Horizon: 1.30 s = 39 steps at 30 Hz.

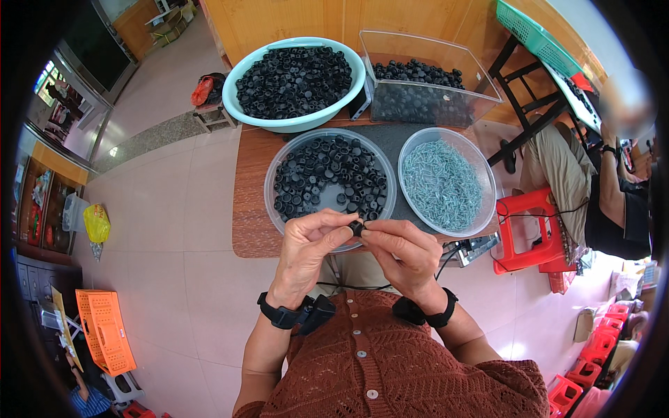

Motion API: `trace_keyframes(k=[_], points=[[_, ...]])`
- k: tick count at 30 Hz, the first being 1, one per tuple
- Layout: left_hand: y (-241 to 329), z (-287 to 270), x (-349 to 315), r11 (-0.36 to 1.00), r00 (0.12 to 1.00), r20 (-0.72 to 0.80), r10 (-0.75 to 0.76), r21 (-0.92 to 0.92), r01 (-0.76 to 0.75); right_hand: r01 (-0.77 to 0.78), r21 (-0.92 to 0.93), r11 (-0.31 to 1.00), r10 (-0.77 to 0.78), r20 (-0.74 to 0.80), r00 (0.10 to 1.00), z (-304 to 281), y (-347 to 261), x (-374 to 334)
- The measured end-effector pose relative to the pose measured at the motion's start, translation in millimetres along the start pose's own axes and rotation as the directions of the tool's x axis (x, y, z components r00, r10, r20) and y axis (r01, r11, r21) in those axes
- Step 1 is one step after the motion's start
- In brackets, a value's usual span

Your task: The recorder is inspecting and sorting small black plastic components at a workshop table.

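Above the near rim of a clear round bowl (pixel 327 198), my left hand (pixel 304 252) pinches a small black plastic cap (pixel 356 228) between thumb and fingertips. My right hand (pixel 408 256) meets it from the other side, thumb and forefinger closed at the cap; anything tiny between those fingertips is hidden. Loose black caps (pixel 296 174) lie in the bowl, thinner toward its near middle. To the right, a second clear bowl (pixel 490 182) holds a heap of silvery screws (pixel 442 184).
Behind the bowls stand a pale turquoise basin (pixel 289 125) and a clear bin (pixel 432 109), both with black parts, on the wooden table (pixel 249 209). At right are a red stool (pixel 512 233) and a seated person (pixel 578 174). An orange crate (pixel 104 331) stands on the floor at left.
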<state>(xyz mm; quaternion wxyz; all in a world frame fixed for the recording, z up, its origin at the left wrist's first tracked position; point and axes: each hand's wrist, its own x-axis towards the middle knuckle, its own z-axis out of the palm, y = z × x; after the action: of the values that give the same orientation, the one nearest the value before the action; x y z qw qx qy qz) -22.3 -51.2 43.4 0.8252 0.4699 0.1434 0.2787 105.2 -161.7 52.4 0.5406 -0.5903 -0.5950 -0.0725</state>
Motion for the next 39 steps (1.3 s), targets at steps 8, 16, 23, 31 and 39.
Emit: trace_keyframes(k=[8, 16, 23, 31, 39], points=[[5.0, 3.1, -0.9, 0.990, 0.999, -0.041, 0.014, 0.141, -0.008, 0.003, -0.032, 0.999, -0.002, 0.021, 1.000, 2.4, -3.5, 2.4], [5.9, 4.6, -3.8, 0.992, 0.993, -0.087, -0.078, 0.095, 0.086, -0.017, 0.006, 1.000, 0.017, 0.058, 0.998, 5.3, -5.2, 12.7], [2.8, -11.8, 4.7, 0.961, 0.962, -0.012, -0.271, 0.048, 0.272, -0.105, 0.021, 0.994, 0.100, 0.173, 0.980, 5.9, -1.4, 8.4], [-5.2, -22.0, 10.3, 0.868, 0.877, 0.111, -0.468, -0.133, 0.479, -0.186, 0.150, 0.971, 0.156, 0.193, 0.969, 3.6, 8.8, 8.6], [-11.7, -18.2, 7.7, 0.903, 0.926, 0.070, -0.370, -0.205, 0.376, -0.269, 0.029, 0.963, 0.260, 0.166, 0.951, 9.1, 1.0, 3.9]])
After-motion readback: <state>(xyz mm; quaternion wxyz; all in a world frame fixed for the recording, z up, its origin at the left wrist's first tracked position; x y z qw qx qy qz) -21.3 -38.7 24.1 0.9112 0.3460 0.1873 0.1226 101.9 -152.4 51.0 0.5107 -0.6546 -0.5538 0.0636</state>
